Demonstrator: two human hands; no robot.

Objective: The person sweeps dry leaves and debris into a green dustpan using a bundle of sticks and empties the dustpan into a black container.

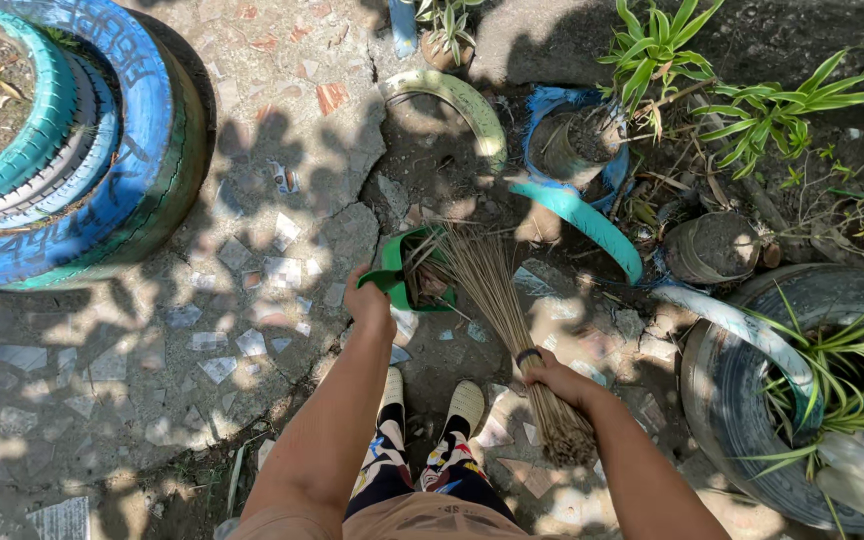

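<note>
My left hand (368, 300) grips the handle of a green dustpan (402, 270) resting on the cracked concrete ground. Dry leaves and debris lie inside the pan. My right hand (552, 375) holds a stick broom (497, 295) around its bound middle, with the thin bristle tips fanned out at the dustpan's mouth and the thick end pointing back past my wrist. My two feet in pale shoes (467, 403) stand just behind the pan.
Stacked blue and teal painted tyres (102, 150) stand at the upper left. Half-buried tyre arcs (577, 215), pots of soil (717, 245) and green plants (742, 110) edge the right side. A tyre planter (742, 400) sits at the lower right. Tile shards are set in the concrete.
</note>
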